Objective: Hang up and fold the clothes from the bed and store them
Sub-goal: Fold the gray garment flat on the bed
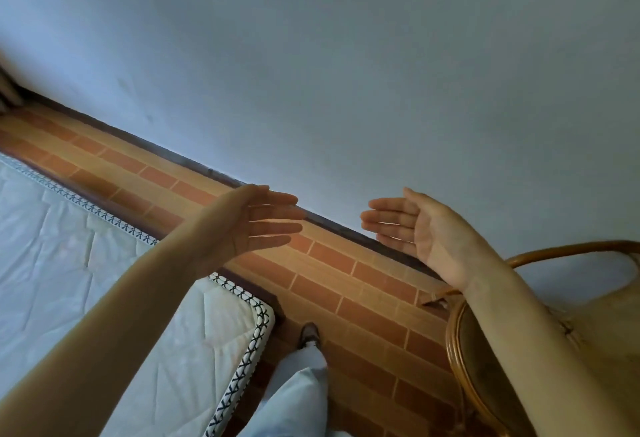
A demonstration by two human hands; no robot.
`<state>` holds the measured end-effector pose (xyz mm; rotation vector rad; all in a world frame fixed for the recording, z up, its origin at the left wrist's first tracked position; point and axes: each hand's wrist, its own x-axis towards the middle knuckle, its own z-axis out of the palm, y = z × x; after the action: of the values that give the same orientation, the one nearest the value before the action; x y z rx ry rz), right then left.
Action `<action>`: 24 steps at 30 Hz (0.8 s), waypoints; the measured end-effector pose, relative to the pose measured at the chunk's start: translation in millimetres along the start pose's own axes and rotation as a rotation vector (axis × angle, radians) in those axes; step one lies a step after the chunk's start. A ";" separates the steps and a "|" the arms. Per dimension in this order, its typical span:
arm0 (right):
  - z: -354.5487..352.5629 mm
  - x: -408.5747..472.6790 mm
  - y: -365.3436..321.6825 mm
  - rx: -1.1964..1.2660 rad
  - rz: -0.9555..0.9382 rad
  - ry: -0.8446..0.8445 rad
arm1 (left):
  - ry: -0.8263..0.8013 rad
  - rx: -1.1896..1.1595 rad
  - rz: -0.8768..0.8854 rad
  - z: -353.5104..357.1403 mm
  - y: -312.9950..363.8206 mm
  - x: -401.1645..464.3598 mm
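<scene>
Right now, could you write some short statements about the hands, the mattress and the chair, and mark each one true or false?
1. Both hands are open and hold nothing. True: the left hand and the right hand have straight fingers, palms facing each other.
2. A shirt lies on the mattress. False: the visible part of the mattress shows only its quilted white surface.
3. A rattan chair stands on the person's right side. True: the chair is under the right forearm.
4. The floor is grey carpet. False: the floor has a brick pattern in orange and red.
5. The hands touch each other. False: a gap separates them.
</scene>
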<state>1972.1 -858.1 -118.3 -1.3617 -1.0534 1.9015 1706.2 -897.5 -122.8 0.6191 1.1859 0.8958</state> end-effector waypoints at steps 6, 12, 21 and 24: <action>1.8 105.1 -67.7 -0.067 -0.036 -0.039 | -0.016 0.009 0.040 -25.4 71.8 95.1; 7.4 187.7 -131.0 -0.070 -0.047 -0.079 | 0.015 0.004 0.070 -51.1 123.2 157.5; 84.0 338.5 -168.1 -0.226 0.098 -0.340 | 0.347 -0.267 0.085 -143.0 140.5 186.1; 123.0 394.3 -185.1 -0.289 0.137 -0.465 | 0.487 -0.322 0.121 -174.1 152.0 190.0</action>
<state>1729.9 -476.3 -137.0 -1.1882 -1.5430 2.3048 1521.3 -663.5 -146.4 0.2137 1.4020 1.3586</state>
